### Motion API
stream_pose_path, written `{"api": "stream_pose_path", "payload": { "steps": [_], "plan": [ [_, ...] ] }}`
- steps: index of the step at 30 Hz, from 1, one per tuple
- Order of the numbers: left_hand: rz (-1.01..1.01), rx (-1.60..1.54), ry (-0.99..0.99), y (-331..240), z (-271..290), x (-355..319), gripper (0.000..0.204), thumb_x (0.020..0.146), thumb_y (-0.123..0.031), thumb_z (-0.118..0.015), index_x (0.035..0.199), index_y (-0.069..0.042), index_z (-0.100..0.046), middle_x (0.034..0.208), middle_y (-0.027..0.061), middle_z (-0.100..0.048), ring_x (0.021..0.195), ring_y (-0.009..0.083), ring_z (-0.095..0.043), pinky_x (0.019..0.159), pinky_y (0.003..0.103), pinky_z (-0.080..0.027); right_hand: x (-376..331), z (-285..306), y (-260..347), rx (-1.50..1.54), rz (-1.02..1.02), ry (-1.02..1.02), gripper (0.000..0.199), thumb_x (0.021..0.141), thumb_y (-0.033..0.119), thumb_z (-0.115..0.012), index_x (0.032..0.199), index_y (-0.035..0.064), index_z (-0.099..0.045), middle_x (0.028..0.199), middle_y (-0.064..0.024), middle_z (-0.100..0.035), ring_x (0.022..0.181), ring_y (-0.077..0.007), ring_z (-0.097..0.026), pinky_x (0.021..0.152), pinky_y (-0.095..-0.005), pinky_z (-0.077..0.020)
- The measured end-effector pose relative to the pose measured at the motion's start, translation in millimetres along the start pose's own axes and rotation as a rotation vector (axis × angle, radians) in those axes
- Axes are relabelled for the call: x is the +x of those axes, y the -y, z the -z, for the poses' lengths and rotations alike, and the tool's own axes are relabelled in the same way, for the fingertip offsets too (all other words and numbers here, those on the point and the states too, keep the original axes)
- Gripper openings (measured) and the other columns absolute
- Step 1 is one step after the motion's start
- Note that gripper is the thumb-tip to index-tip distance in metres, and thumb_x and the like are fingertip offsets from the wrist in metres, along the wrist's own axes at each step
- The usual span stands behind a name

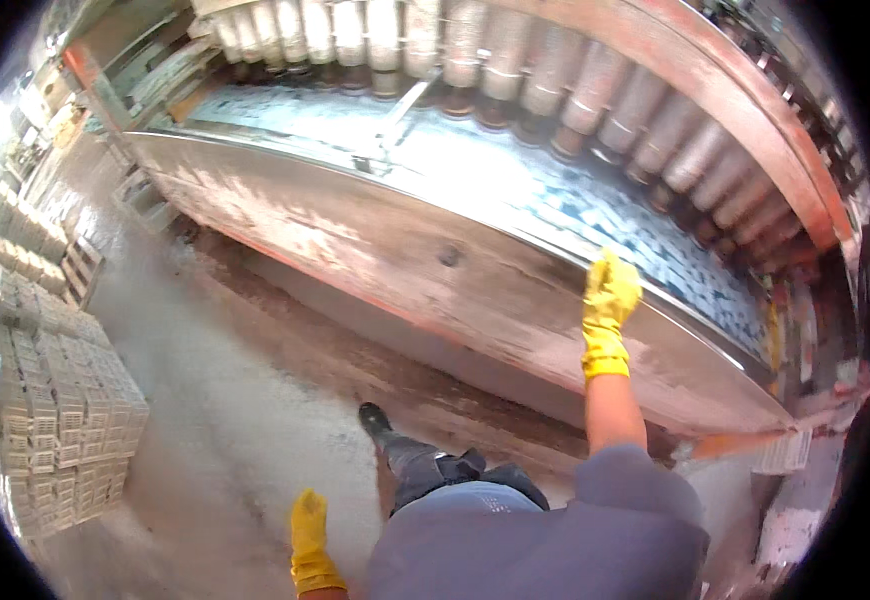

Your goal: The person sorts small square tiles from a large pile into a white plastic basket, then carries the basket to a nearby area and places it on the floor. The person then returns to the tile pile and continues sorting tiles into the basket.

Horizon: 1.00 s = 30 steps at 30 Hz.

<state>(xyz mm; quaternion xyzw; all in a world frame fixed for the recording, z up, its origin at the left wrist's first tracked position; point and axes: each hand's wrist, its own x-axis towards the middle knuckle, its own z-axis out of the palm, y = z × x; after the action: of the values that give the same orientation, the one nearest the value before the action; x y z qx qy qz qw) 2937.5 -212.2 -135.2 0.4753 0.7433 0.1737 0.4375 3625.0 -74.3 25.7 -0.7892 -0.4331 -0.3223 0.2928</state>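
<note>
My right hand [612, 288], in a yellow rubber glove, is closed at the near metal rim [515, 232] of a long trough [355, 240]. Its fingers look curled over that edge, though their tips are hidden. My left hand [309, 530], gloved in yellow too, hangs low at my left side over the floor, apart from the trough. How its fingers are bent does not show clearly. Inside the trough lies a bright, wet-looking bluish-white surface [475, 165]. A pale rod-like arm [410, 105] slants across it near the rim, left of my right hand.
A row of several upright grey cylinders [465, 45] lines the trough's far side, below a reddish curved beam [725, 75]. Stacked pale slatted crates [65, 400] stand on the left, with a wooden pallet [80, 270] behind. A grey floor [225, 400] lies between crates and trough.
</note>
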Motion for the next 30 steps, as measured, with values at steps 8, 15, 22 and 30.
{"api": "stream_pose_path", "payload": {
  "steps": [8, 15, 22, 30],
  "plan": [
    [0.668, -0.075, 0.099, 149, 81, 8, 0.061, 0.091, -0.045, -0.077, 0.125, 0.005, -0.073, 0.116, 0.0246, -0.077, 0.108, 0.0369, -0.075, 0.093, 0.046, -0.057, 16, -86, 227, 0.268, 0.14, 0.039, 0.053, 0.095, 0.027, -0.077, 0.14, 0.003, -0.064, 0.143, -0.019, -0.065, 0.138, -0.0387, -0.056, 0.124, -0.057, -0.0304],
    [0.591, -0.103, 0.096, 113, 111, 45, 0.059, 0.091, -0.045, -0.077, 0.124, 0.004, -0.074, 0.117, 0.0252, -0.077, 0.109, 0.0381, -0.075, 0.094, 0.047, -0.057, 62, -193, 445, 0.444, 0.346, 0.16, 0.063, 0.088, 0.025, -0.079, 0.142, -0.0025, -0.06, 0.14, -0.0247, -0.065, 0.131, -0.0442, -0.059, 0.12, -0.0571, -0.0364],
    [0.556, -0.067, 0.154, 125, 201, 150, 0.058, 0.091, -0.044, -0.077, 0.124, 0.003, -0.074, 0.118, 0.0259, -0.077, 0.11, 0.0393, -0.074, 0.095, 0.048, -0.056, 108, -295, 620, 0.269, 0.387, 0.301, 0.054, 0.088, 0.05, -0.075, 0.114, 0.0031, -0.069, 0.089, -0.0186, -0.073, 0.081, -0.0418, -0.069, 0.069, -0.0533, -0.0527],
    [0.382, 0.253, 0.124, 157, 410, 336, 0.056, 0.091, -0.044, -0.076, 0.124, 0.002, -0.075, 0.118, 0.0266, -0.076, 0.111, 0.0407, -0.074, 0.096, 0.049, -0.056, 155, -325, 716, 0.071, 0.164, 0.794, 0.065, 0.087, 0.068, -0.071, 0.099, 0.0039, -0.077, 0.099, -0.0227, -0.077, 0.098, -0.0427, -0.073, 0.086, -0.0491, -0.0564]
  ]
}}
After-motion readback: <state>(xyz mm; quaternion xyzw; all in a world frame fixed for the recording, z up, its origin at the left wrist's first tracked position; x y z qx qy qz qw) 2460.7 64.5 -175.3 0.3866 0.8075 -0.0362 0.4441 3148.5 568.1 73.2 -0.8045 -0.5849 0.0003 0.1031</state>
